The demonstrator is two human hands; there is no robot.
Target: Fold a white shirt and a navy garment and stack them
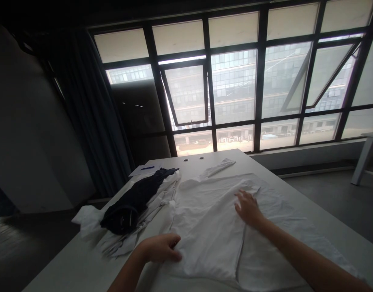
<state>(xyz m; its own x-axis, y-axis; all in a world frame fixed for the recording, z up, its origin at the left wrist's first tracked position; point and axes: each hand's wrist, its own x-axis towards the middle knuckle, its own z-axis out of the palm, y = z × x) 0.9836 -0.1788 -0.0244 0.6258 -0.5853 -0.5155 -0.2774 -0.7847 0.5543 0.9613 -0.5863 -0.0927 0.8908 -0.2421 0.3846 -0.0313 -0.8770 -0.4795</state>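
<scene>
here, the white cloth [209,219] lies between both hands [161,247] [249,209].

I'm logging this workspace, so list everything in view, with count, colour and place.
White garment: one, white, spread on the table
Dark garment: one, near-black, left of the white garment
Pale cloths: count unclear, whitish, under and beside the dark garment
Paper: at least one sheet, white, table's far left
Pen: one, blue, on the paper
Table: one, white, centre
Round fittings: two, dark, table's far end
Second table: one, pale, far right
Curtain: one visible stretch, dark blue, left
Windows: many panes, dark frames, behind
Floor: one, grey, around the table
Left hand: one, bare, white garment's left edge
Right hand: one, bare, on white cloth
</scene>
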